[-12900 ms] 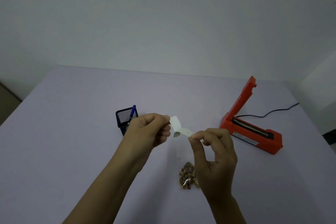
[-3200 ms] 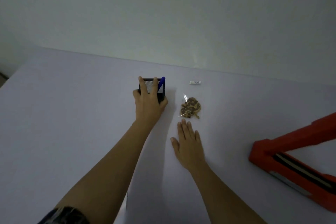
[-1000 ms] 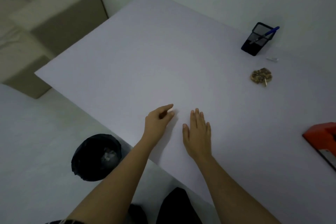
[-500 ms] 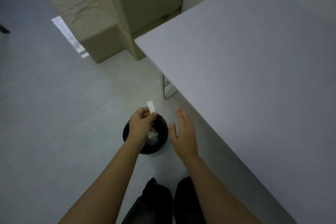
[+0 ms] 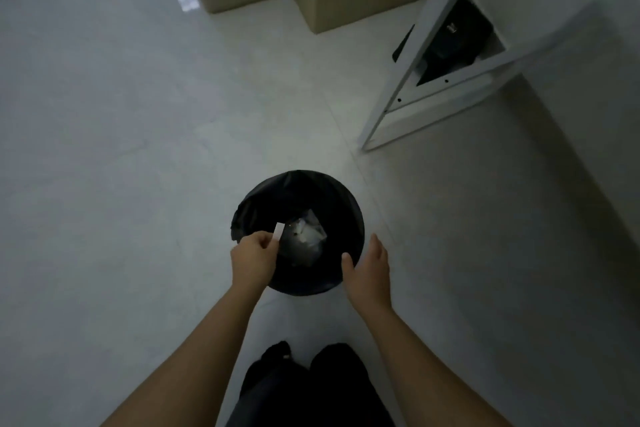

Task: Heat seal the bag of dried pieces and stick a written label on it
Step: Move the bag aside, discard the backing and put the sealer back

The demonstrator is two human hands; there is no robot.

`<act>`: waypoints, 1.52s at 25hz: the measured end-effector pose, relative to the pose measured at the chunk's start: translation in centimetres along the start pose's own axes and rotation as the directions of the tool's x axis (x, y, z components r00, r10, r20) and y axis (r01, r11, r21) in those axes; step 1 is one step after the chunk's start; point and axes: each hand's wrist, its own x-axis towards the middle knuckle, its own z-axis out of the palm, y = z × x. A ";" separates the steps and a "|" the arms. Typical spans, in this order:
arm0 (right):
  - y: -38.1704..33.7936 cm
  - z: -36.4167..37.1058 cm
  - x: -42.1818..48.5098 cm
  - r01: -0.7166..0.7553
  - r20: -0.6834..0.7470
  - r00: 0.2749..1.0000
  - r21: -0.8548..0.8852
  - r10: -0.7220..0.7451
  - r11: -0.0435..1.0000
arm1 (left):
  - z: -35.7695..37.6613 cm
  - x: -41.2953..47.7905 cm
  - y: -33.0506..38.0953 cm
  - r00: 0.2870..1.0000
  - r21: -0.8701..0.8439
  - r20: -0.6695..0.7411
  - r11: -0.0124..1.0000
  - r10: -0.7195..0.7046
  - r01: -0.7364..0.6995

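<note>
Pale floor (image 5: 121, 149) open wide to the left, white desk frame (image 5: 408, 80) well apart at upper right | left grip (image 5: 254, 258) pinches white paper strip (image 5: 278, 231) over left rim of black-lined bin (image 5: 332, 198) | right grip (image 5: 367, 270) open and relaxed, just beside bin's right rim.

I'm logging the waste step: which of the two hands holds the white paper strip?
The left hand pinches the white strip above the black bin; the right hand is open with relaxed fingers and holds nothing.
</note>
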 end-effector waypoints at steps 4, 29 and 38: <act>4.5 6.1 5.7 -0.055 -0.072 0.996 -0.019 0.054 0.998 | 5.7 6.3 -5.2 0.996 0.059 0.065 0.996 0.063 -0.066; -5.8 1.3 -0.5 0.185 -0.183 0.965 -0.030 -0.187 0.982 | -0.5 3.3 0.6 0.974 0.228 0.034 0.947 0.223 -0.224; -25.8 -22.1 -17.7 0.568 -0.372 0.771 0.037 -0.516 0.822 | -19.6 -19.3 23.7 0.808 -0.113 -0.189 0.805 0.558 -0.583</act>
